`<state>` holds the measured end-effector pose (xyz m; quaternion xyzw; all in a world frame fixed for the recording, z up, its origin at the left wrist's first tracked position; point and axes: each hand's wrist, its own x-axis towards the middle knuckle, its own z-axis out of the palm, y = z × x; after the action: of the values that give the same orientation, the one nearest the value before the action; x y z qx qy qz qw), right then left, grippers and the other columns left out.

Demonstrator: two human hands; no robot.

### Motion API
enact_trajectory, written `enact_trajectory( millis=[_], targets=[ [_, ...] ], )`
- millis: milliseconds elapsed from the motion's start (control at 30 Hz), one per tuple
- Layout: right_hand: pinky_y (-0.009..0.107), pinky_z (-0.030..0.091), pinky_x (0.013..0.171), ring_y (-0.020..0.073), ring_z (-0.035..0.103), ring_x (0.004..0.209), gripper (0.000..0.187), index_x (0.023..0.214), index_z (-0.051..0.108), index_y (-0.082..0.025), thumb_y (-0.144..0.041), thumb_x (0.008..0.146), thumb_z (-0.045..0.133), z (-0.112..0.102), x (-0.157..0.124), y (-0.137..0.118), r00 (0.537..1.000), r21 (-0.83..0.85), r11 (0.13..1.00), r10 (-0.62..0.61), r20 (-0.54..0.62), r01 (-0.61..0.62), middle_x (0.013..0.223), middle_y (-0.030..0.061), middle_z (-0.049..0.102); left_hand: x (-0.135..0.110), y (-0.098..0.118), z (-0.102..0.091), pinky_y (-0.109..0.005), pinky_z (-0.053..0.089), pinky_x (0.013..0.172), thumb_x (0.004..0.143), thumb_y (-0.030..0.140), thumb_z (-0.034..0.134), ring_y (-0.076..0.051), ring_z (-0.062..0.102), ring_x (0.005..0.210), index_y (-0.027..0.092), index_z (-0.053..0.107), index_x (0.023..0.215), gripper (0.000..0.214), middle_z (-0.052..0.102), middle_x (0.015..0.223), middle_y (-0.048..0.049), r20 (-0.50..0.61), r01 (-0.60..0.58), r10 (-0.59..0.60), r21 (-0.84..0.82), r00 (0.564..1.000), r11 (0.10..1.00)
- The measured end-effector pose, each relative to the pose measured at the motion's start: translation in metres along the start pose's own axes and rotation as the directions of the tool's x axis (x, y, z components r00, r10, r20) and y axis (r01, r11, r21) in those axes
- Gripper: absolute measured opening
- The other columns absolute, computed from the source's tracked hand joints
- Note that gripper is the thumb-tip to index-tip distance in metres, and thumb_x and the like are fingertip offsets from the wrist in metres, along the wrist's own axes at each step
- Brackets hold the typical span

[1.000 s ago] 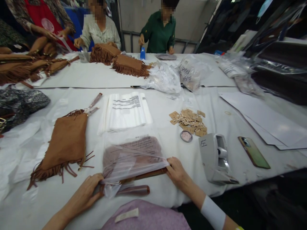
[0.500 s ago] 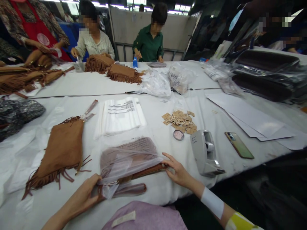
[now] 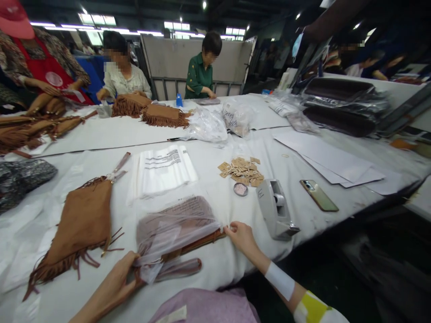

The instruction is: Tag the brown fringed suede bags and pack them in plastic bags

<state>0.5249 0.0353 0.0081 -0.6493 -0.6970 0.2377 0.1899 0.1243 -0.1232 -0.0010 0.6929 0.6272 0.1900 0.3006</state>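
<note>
In front of me lies a brown bag [image 3: 198, 242], partly inside a clear plastic bag [image 3: 175, 220] with printed text. Its brown strap [image 3: 183, 268] sticks out along the near side. My left hand [image 3: 126, 271] is closed at the left end, thumb and fingers on the plastic bag's edge. At the right end, my right hand [image 3: 240, 235] pinches the plastic bag's corner beside the brown bag's edge. Left of these, a brown fringed bag [image 3: 82, 220] lies flat. A stack of printed plastic bags [image 3: 164, 168] lies just beyond.
Cardboard tags [image 3: 240, 170], a small round dish [image 3: 240, 189], a tape dispenser [image 3: 276, 208] and a phone [image 3: 319, 195] lie to the right. White sheets [image 3: 333, 161] are farther right. Co-workers stand across the table among fringed bags [image 3: 164, 115].
My right hand's fingers, spread before, have closed into a pinch at the plastic bag's right corner. My left hand keeps its hold. The camera has tilted up and turned right.
</note>
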Motion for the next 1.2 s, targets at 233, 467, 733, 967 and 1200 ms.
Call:
enact_trajectory(
  millis=[233,467,733,967,1200],
  targets=[
    [0.03,0.051,0.069,0.0199,0.067,0.073,0.024,0.094,0.071,-0.019,-0.02,0.079,0.053,-0.009,-0.015,-0.007,0.987,0.099,0.986,-0.142,0.069,0.135,0.079,0.0044,0.074,-0.001,0.006,0.0,-0.034,0.05,0.075,0.088,0.037,0.052,-0.021,0.058,0.082,0.022,0.049,0.099,0.018,0.058,0.09,-0.0039,-0.009,-0.041,0.041,0.006,0.999,0.999],
    [0.03,0.052,0.074,0.0192,0.067,0.078,0.043,0.125,0.054,-0.018,-0.014,0.082,0.053,-0.01,0.001,-0.022,0.869,0.068,0.898,-0.438,0.232,0.434,0.081,0.0027,0.072,0.002,0.006,-0.002,-0.034,0.05,0.073,0.087,0.035,0.05,-0.021,0.057,0.08,0.022,0.051,0.094,0.016,0.058,0.088,-0.0038,-0.023,-0.029,0.028,-0.016,0.999,0.999],
    [0.029,0.05,0.073,0.0168,0.062,0.08,0.011,0.083,0.066,-0.019,-0.021,0.085,0.055,-0.001,0.026,-0.017,0.848,0.135,0.864,-0.502,0.168,0.485,0.089,0.005,0.065,0.001,-0.003,0.004,-0.032,0.05,0.072,0.085,0.036,0.054,-0.02,0.056,0.079,0.021,0.052,0.094,0.017,0.058,0.088,-0.0034,-0.049,-0.031,0.031,0.005,0.998,1.0],
    [0.027,0.05,0.063,0.0148,0.059,0.067,0.011,0.084,0.054,-0.02,-0.031,0.085,0.057,-0.002,0.016,0.005,0.865,0.333,0.859,-0.464,0.192,0.388,0.075,0.0001,0.06,-0.001,-0.01,0.009,-0.034,0.049,0.078,0.087,0.028,0.053,-0.02,0.056,0.085,0.021,0.053,0.101,0.017,0.059,0.092,-0.0055,-0.091,-0.062,0.066,0.053,0.994,0.997],
    [0.035,0.052,0.093,0.0202,0.059,0.109,0.018,0.105,0.059,-0.021,-0.024,0.088,0.057,-0.012,0.016,0.024,0.633,0.275,0.691,-0.723,0.277,0.669,0.116,0.0112,0.061,-0.006,-0.022,0.012,-0.038,0.048,0.087,0.084,0.028,0.058,-0.023,0.056,0.097,0.02,0.053,0.109,0.027,0.061,0.108,-0.0095,-0.076,-0.053,0.056,0.034,0.996,0.998]
  ],
)
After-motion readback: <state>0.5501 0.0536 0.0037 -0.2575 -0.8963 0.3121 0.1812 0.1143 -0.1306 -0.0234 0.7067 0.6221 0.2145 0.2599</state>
